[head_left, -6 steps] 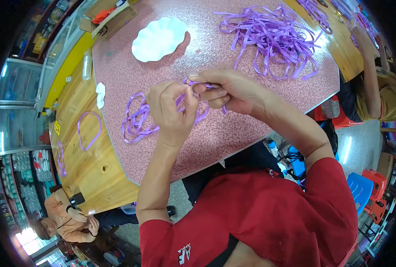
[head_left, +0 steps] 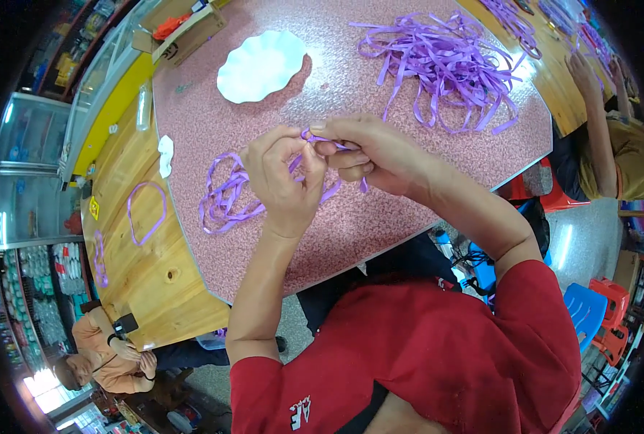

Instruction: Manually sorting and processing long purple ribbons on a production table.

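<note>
Both my hands meet above the pink speckled table (head_left: 380, 210), fingertip to fingertip. A purple ribbon (head_left: 327, 139) runs between them and makes a small loop at the fingertips. My left hand (head_left: 282, 173) pinches it between thumb and finger. My right hand (head_left: 369, 152) grips it too, with a short end hanging below the fingers. On the table to the left of my left hand lies a loose heap of purple ribbon loops (head_left: 224, 199), partly hidden by that hand. A large tangled pile of purple ribbons (head_left: 445, 65) rests farther off to the right.
A white scalloped dish (head_left: 260, 66) stands at the far left of the table, near a cardboard box (head_left: 184, 36). Crumpled white tissue (head_left: 166, 156) lies at the left edge. A purple loop (head_left: 146, 213) lies on the wooden table (head_left: 184, 289). Other people sit left and right.
My fingers have shifted slightly, and the small ribbon loop at the fingertips shows a little more. The whole view has moved by a few pixels.
</note>
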The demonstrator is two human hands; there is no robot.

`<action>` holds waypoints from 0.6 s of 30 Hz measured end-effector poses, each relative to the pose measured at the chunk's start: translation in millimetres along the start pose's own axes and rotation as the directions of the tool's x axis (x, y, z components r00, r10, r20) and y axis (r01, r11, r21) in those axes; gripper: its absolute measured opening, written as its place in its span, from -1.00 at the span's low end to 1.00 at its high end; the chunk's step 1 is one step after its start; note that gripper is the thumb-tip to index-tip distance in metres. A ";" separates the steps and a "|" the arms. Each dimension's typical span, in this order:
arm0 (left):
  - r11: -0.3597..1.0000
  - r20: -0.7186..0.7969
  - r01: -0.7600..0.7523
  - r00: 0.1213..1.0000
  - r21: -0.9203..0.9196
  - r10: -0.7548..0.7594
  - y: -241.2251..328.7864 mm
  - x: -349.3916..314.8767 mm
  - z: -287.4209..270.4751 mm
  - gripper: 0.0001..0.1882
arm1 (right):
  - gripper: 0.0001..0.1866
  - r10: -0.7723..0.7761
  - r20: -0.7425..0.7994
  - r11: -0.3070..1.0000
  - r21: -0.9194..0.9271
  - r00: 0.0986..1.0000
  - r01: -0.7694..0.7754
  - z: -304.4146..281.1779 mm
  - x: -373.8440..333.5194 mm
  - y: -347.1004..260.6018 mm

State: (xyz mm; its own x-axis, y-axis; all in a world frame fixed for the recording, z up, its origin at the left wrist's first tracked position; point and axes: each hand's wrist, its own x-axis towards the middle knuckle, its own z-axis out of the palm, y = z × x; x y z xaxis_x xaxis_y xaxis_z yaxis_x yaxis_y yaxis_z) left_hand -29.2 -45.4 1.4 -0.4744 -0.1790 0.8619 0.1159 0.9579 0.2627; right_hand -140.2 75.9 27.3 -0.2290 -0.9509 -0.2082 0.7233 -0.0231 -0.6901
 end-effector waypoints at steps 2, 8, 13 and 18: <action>0.997 -0.005 0.027 1.000 -0.078 -0.028 1.5 0.9 1.7 -0.73 | -0.78 -0.052 -0.044 0.996 -0.073 0.998 0.048 3.9 -1.5 -0.4; 0.995 0.046 0.055 0.998 -0.083 -0.051 3.7 3.7 1.8 -0.67 | -0.77 -0.102 -0.080 0.991 -0.092 0.992 0.095 2.4 -3.4 -4.2; 0.998 0.016 0.029 0.999 -0.061 -0.028 2.8 0.0 0.6 -0.75 | -0.76 0.043 -0.070 0.989 0.145 0.997 -0.033 0.1 0.4 0.2; 0.978 0.012 0.153 0.988 -0.144 -0.153 9.3 0.5 -1.6 -0.83 | -0.81 -0.047 0.041 0.998 -0.041 0.998 0.048 -5.4 -1.2 -2.5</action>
State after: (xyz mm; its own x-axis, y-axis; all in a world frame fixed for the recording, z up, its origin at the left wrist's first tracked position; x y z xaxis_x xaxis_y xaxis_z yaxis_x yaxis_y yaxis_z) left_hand -26.9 -36.9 4.9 -0.4971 -0.3210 0.8061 0.1662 0.8766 0.4516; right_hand -145.3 78.7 25.5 -0.2356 -0.9606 -0.1471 0.6840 -0.0564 -0.7273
